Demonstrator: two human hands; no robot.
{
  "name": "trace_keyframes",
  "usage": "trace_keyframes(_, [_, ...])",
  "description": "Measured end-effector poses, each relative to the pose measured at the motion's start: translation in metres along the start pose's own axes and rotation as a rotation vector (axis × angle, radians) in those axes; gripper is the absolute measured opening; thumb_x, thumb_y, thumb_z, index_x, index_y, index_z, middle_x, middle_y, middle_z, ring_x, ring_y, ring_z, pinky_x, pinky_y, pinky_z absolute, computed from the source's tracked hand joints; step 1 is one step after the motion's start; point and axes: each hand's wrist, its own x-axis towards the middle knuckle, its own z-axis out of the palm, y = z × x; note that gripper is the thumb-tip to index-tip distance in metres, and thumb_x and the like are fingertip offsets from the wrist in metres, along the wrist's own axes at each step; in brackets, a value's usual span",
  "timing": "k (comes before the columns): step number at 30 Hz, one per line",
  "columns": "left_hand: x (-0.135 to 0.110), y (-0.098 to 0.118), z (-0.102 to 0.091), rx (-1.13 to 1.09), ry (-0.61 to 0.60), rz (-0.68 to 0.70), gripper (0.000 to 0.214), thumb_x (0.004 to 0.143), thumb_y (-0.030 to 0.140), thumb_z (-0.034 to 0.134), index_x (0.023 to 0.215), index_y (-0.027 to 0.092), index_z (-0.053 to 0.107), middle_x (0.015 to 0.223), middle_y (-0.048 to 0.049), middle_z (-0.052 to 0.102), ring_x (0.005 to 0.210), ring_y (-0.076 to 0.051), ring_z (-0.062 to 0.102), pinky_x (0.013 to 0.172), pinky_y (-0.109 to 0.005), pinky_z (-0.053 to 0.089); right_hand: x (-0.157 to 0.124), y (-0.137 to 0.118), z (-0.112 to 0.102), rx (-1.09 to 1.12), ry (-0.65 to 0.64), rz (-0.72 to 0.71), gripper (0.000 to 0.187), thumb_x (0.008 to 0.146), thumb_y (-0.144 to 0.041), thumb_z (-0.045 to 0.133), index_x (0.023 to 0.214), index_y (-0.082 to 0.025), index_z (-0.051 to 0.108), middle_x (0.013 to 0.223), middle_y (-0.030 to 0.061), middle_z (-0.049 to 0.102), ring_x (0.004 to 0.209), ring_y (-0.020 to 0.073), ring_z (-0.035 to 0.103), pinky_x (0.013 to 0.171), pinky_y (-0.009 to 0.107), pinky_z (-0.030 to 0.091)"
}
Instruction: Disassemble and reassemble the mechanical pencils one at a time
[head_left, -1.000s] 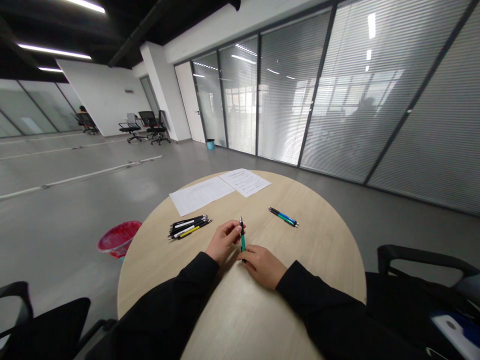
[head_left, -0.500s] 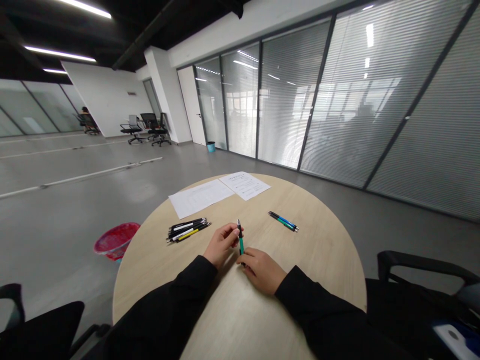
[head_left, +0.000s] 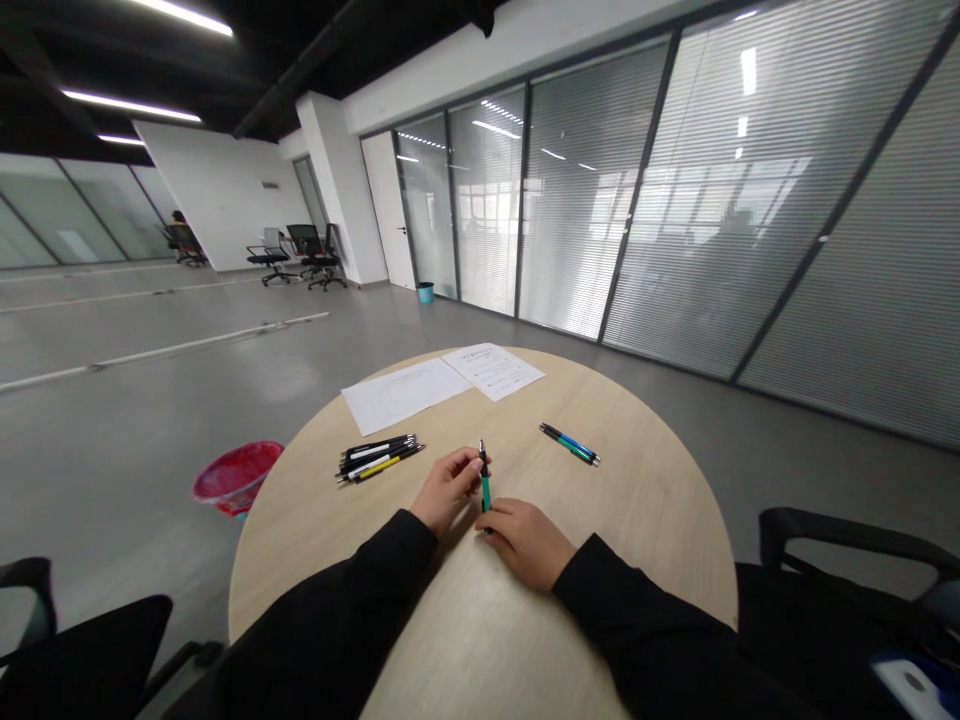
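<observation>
Between my two hands is a green pen (head_left: 486, 490) with a black grip and a silver tip pointing away from me. My left hand (head_left: 448, 490) pinches it near the tip end. The fingers of my right hand (head_left: 529, 540) close on its near end, which they partly hide. Left of my hands lies a bundle of several pens (head_left: 375, 458), black, white and one yellow. To the right, a blue pen and a green pen (head_left: 570, 444) lie side by side.
Two printed paper sheets (head_left: 491, 372) lie at the far edge of the round wooden table (head_left: 645, 520). A red-lined bin (head_left: 238, 478) stands on the floor to the left. Black chairs (head_left: 855, 570) flank the table on both sides.
The whole view has shifted slightly. Both hands keep their hold on the green pen, with no visible change in grip.
</observation>
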Motion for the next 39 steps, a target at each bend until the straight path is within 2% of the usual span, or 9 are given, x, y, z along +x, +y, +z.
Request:
trace_keyframes(17, [0.002,-0.003,-0.003,-0.004,0.016,0.013,0.036,0.079,0.048,0.069,0.085,0.013,0.064,0.071,-0.0018,0.062,0.053,-0.007,0.043,0.052,-0.022,0.033,0.0,0.001,-0.001,-0.005,0.001,0.01,0.02,0.087,-0.008,0.056,0.101,-0.019,0.063,0.094,0.0045,0.063,0.088,0.0179,0.058,0.08,0.028,0.046])
trace_keyframes(23, [0.003,-0.004,-0.005,0.033,0.112,0.004,0.036,0.077,0.049,0.069,0.085,0.014,0.065,0.067,0.0,0.059,0.051,-0.008,0.044,0.05,-0.022,0.032,0.0,0.002,-0.002,0.019,-0.001,0.048,0.021,0.081,-0.012,0.063,0.101,-0.02,0.062,0.095,0.0037,0.06,0.086,0.0172,0.057,0.078,0.027,0.046])
trace_keyframes(26, [0.005,-0.006,-0.009,0.042,0.158,0.007,0.035,0.076,0.048,0.069,0.083,0.014,0.064,0.065,0.0008,0.058,0.051,-0.008,0.045,0.049,-0.021,0.032,-0.001,0.006,-0.002,0.037,0.027,0.071,0.017,0.087,-0.01,0.057,0.1,-0.02,0.061,0.097,0.0044,0.06,0.09,0.0172,0.058,0.082,0.028,0.046])
trace_keyframes(29, [0.007,-0.009,-0.014,0.043,0.195,0.009,0.033,0.075,0.046,0.069,0.079,0.015,0.062,0.067,0.0002,0.06,0.051,-0.008,0.046,0.048,-0.021,0.032,-0.001,0.011,-0.003,0.049,0.066,0.092,0.022,0.09,-0.006,0.048,0.101,-0.02,0.06,0.097,0.0049,0.061,0.092,0.0172,0.059,0.084,0.028,0.045])
trace_keyframes(32, [0.008,-0.011,-0.018,0.038,0.222,0.007,0.03,0.074,0.043,0.069,0.078,0.015,0.061,0.069,-0.0008,0.062,0.051,-0.008,0.046,0.047,-0.02,0.033,-0.001,0.017,-0.007,0.057,0.117,0.14,0.024,0.09,-0.007,0.047,0.107,-0.021,0.056,0.098,0.0045,0.063,0.091,0.0176,0.059,0.082,0.028,0.044])
trace_keyframes(36, [0.01,-0.012,-0.02,0.009,0.239,0.008,0.028,0.071,0.039,0.071,0.081,0.015,0.059,0.067,0.0013,0.059,0.05,-0.008,0.047,0.047,-0.02,0.033,-0.001,0.024,-0.013,0.015,0.147,0.306,0.03,0.091,-0.013,0.05,0.12,-0.02,0.048,0.084,0.0019,0.065,0.077,0.019,0.061,0.072,0.027,0.042])
trace_keyframes(39, [0.01,-0.013,-0.021,0.013,0.245,0.007,0.028,0.07,0.036,0.072,0.084,0.015,0.059,0.066,0.0027,0.058,0.05,-0.008,0.047,0.046,-0.02,0.032,-0.002,0.03,-0.018,-0.017,0.183,0.373,0.029,0.093,-0.015,0.049,0.121,-0.018,0.046,0.088,0.0038,0.067,0.08,0.0204,0.062,0.073,0.028,0.041])
